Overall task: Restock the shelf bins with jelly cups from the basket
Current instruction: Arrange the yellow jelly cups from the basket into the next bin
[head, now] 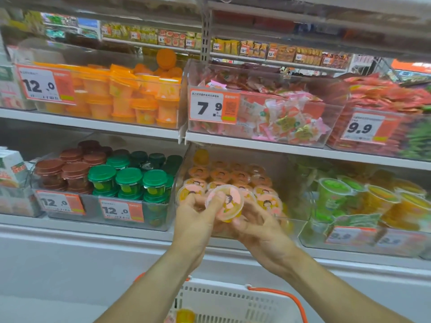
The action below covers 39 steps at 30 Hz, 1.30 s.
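One cup (224, 204) sits between my two hands, held just above the front edge of the clear bin (294, 223) on the lower shelf (93, 226), its pink cartoon lid tilted toward me. My left hand (194, 226) has its thumb across the lid and its fingers (215, 201) curled round the rim; my right hand (257, 226) cradles the underside and far side, fingers bent round the cup. Both are clamped on it.

I judge it light and fairly stiff at the rim, thin-walled lower down, with a film lid that could dent or peel under a hard thumb. The smooth plastic looks slippery, so I would take it by the rim and the base, not by the lid.

In the bin behind it I count roughly a dozen matching cups (240, 177) in rows, lids up; the back ones blur, so the count is loose. One yellow cup (185, 316) shows in the white basket (233, 301) below my arms; the rest of its inside is out of view.

To the left, green-lidded cups (129, 177) and brown-lidded cups (75, 170) fill a neighbouring bin, too many hidden to count. Above, three price tags read 12.0 (39, 86), 7.9 (210, 108) and 9.9 (359, 128).
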Motion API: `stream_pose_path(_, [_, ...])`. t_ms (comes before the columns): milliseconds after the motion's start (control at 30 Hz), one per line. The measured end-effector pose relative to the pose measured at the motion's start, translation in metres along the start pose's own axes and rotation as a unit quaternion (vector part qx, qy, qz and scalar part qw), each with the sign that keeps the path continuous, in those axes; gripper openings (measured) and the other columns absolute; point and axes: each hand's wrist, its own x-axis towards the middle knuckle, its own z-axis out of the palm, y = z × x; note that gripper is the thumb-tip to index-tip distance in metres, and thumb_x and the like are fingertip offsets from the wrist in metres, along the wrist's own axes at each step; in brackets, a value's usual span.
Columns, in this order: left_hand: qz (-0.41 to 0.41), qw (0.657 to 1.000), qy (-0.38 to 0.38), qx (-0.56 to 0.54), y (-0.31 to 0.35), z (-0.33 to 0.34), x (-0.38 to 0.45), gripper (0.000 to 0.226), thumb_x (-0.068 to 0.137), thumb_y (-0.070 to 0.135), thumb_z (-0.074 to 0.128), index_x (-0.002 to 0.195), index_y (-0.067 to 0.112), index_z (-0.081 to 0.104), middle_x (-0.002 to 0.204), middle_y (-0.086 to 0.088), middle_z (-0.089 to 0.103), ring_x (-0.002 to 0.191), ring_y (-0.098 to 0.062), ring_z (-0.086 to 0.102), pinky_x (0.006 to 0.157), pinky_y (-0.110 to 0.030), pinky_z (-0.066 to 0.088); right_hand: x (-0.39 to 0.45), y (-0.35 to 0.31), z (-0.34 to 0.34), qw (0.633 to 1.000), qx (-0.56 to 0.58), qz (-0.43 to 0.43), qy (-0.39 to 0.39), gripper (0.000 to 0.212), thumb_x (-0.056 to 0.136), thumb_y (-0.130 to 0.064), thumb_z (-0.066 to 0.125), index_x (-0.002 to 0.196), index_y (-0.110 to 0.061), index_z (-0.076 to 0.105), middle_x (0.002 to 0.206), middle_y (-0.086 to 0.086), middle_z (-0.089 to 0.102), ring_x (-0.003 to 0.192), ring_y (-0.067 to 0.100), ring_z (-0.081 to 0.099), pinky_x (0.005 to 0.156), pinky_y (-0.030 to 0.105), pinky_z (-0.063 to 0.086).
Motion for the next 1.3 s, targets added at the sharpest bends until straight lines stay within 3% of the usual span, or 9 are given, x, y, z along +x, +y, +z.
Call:
stream_pose_path(133, [0.080,0.982,0.028,0.167,-0.006,-0.003,-0.003,0.028,0.101,0.031,0.052,0.082,0.012,0.062,0.076,-0.001,0.067,0.072,-0.016,0.062,0.063,-0.026,0.047,0.003,-0.005,0.005,0.999,0.029,0.031,0.032,0.056,0.086,-0.025,0.077,0.135,-0.007,0.057,0.129,0.022,0.061,0.106,0.034,0.056,0.087,0.048,0.047])
stream_pose_path(233, [0.089,0.980,-0.007,0.177,-0.005,-0.004,-0.008,0.034,0.103,0.032,0.046,0.074,0.020,0.058,0.066,0.007,0.063,0.068,-0.014,0.060,0.061,-0.029,0.046,0.004,-0.010,0.012,0.997,0.024,0.071,0.020,0.052,0.097,-0.044,0.057,0.128,-0.002,0.063,0.116,0.019,0.064,0.099,0.028,0.057,0.099,0.053,0.039])
stream_pose_path(367, [0.092,0.979,-0.041,0.180,-0.002,-0.005,-0.011,0.038,0.105,0.031,0.043,0.070,0.021,0.054,0.058,0.008,0.055,0.058,-0.008,0.052,0.059,-0.024,0.043,0.014,-0.028,0.023,0.994,0.051,0.064,0.071,0.043,0.094,-0.040,0.054,0.107,-0.003,0.072,0.093,0.014,0.068,0.068,0.017,0.061,0.065,0.027,0.054])
stream_pose_path(500, [0.046,0.978,-0.053,0.195,-0.004,-0.009,-0.007,0.041,0.105,0.030,0.042,0.069,0.016,0.055,0.059,0.004,0.054,0.054,-0.007,0.047,0.058,-0.027,0.039,0.049,-0.057,0.033,0.981,-0.084,0.005,0.174,0.036,0.087,-0.038,0.071,0.104,-0.006,0.067,0.083,0.010,0.069,0.060,0.017,0.063,0.057,0.026,0.053])
stream_pose_path(667, [0.031,0.973,-0.058,0.221,-0.006,-0.014,-0.003,0.041,0.104,0.031,0.044,0.067,0.018,0.056,0.053,0.007,0.050,0.051,-0.006,0.044,0.057,-0.026,0.037,0.109,-0.058,0.042,0.891,-0.376,-0.015,0.254,0.060,0.074,-0.050,0.082,0.110,-0.007,0.061,0.088,0.011,0.073,0.060,0.019,0.070,0.056,0.028,0.053])
stream_pose_path(833, [0.018,0.973,-0.063,0.220,-0.011,-0.019,0.004,0.042,0.103,0.031,0.045,0.065,0.019,0.056,0.053,0.007,0.051,0.050,-0.008,0.043,0.055,-0.029,0.036,0.162,-0.037,0.045,0.755,-0.607,0.037,0.245,0.055,0.078,-0.061,0.072,0.076,-0.008,0.055,0.084,0.007,0.063,0.085,0.026,0.065,0.067,0.034,0.047])
stream_pose_path(967, [0.014,0.974,-0.057,0.217,-0.013,-0.023,0.009,0.041,0.102,0.031,0.046,0.066,0.016,0.057,0.056,0.005,0.052,0.057,-0.015,0.046,0.061,-0.033,0.039,0.189,-0.025,0.045,0.681,-0.702,0.117,0.175,0.044,0.093,-0.048,0.062,0.101,-0.005,0.069,0.099,0.010,0.067,0.101,0.027,0.066,0.078,0.032,0.048])
stream_pose_path(1133, [0.013,0.973,-0.065,0.220,-0.014,-0.024,0.011,0.038,0.102,0.030,0.045,0.069,0.013,0.057,0.059,0.003,0.052,0.057,-0.014,0.044,0.060,-0.033,0.037,0.201,-0.019,0.042,0.658,-0.723,0.102,0.184,0.037,0.095,-0.038,0.061,0.105,-0.003,0.068,0.102,0.012,0.067,0.102,0.029,0.067,0.081,0.033,0.051])
stream_pose_path(1300, [0.017,0.971,-0.051,0.232,-0.018,-0.026,0.013,0.038,0.101,0.028,0.046,0.075,0.004,0.060,0.071,-0.016,0.064,0.064,-0.019,0.051,0.067,-0.042,0.046,0.200,-0.021,0.043,0.663,-0.713,0.062,0.220,0.036,0.090,-0.038,0.069,0.100,-0.003,0.066,0.099,0.012,0.067,0.095,0.028,0.068,0.075,0.031,0.052])
